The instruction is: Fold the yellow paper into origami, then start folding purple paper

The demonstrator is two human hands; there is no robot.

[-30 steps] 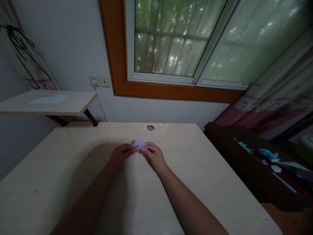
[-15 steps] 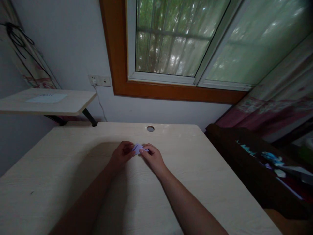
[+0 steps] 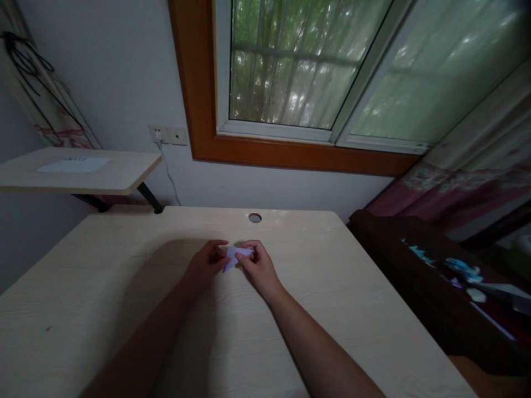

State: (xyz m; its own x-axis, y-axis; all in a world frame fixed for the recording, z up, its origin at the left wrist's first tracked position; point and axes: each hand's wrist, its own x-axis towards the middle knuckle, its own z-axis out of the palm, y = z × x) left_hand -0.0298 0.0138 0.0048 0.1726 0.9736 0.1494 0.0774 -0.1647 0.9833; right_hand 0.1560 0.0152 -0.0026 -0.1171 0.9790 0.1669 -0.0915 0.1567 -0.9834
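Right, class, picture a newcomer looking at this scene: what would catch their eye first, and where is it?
Probably the bright window at the top, with greenery behind its glass and an orange-brown frame along its left and lower sides. Next, the small lilac paper near the centre, between the left hand and right hand, standing out against the pale desk.
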